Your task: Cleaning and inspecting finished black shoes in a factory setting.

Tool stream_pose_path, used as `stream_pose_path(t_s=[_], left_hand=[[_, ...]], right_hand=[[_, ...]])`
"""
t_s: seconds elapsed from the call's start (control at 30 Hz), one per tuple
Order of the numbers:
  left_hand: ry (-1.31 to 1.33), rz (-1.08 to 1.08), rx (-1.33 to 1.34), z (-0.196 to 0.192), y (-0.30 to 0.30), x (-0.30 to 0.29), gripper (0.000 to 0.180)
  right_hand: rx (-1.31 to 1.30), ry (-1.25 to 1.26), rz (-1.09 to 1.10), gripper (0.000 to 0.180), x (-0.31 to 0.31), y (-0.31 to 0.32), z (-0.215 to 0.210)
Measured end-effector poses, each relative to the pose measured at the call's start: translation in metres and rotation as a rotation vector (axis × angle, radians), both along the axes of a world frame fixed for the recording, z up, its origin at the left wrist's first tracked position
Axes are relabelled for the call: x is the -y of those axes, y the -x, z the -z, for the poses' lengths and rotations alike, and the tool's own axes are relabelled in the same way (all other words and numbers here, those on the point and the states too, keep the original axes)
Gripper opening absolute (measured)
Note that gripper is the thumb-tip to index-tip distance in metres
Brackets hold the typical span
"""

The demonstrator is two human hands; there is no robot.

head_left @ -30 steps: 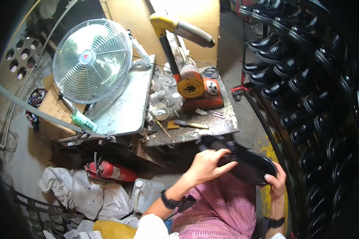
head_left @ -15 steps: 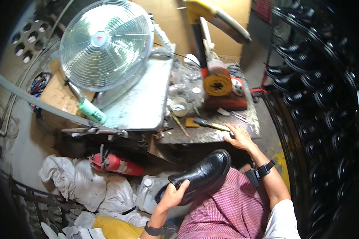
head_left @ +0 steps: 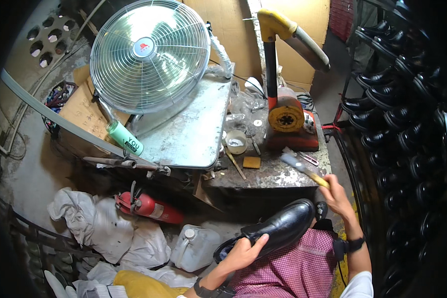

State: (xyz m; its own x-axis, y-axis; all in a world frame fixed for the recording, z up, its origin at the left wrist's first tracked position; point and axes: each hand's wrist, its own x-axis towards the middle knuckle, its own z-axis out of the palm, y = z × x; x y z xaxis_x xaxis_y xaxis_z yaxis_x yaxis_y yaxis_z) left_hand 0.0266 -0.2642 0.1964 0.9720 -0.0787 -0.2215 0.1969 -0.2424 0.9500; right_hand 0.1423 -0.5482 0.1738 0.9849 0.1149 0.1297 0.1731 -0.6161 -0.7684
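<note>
My left hand (head_left: 243,252) grips a glossy black shoe (head_left: 285,226) near its opening, thumb on the upper. The shoe lies tilted across my lap, toe pointing up and to the right. Beyond the toe, my right hand (head_left: 336,196) is closed on the handle of a yellow-handled tool (head_left: 317,178). Its greyish far end is smeared by motion, so its exact kind cannot be made out. The tool is over the front edge of the worn workbench (head_left: 270,180), apart from the shoe. A small yellow-brown block (head_left: 252,162) lies on the bench.
A round fan (head_left: 149,54) stands on a metal-topped table (head_left: 184,144) at left. An orange-and-black machine (head_left: 290,121) and a small bowl (head_left: 236,142) sit on the bench. Below are a red fire extinguisher (head_left: 154,208) and white jug (head_left: 196,248). Racks of black shoes (head_left: 387,99) line the right.
My right hand has lifted the yellow-handled tool off the yellow-brown block and drawn it right and nearer me. The view has shifted, and the shoe now appears farther right.
</note>
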Motion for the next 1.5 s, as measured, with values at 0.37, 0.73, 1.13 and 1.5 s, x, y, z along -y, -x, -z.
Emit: stream_pose_path(t_s=[0.37, 0.73, 1.13, 1.5], left_hand=[[-0.168, 0.409, -0.084, 0.004, 0.014, 0.109, 0.039], [1.067, 0.220, -0.712, 0.013, -0.005, 0.142, 0.039], [1.098, 0.178, -0.698, 0.036, 0.021, 0.144, 0.046], [1.057, 0.193, -0.675, 0.033, 0.026, 0.142, 0.051]], right_hand=[[-0.088, -0.679, 0.353, 0.020, 0.091, 0.214, -0.002], [0.044, -0.345, 0.506, 0.030, 0.069, 0.250, 0.005], [0.238, 0.220, 0.498, 0.031, 0.058, 0.261, -0.004], [0.238, 0.256, 0.361, 0.031, 0.049, 0.259, -0.001]])
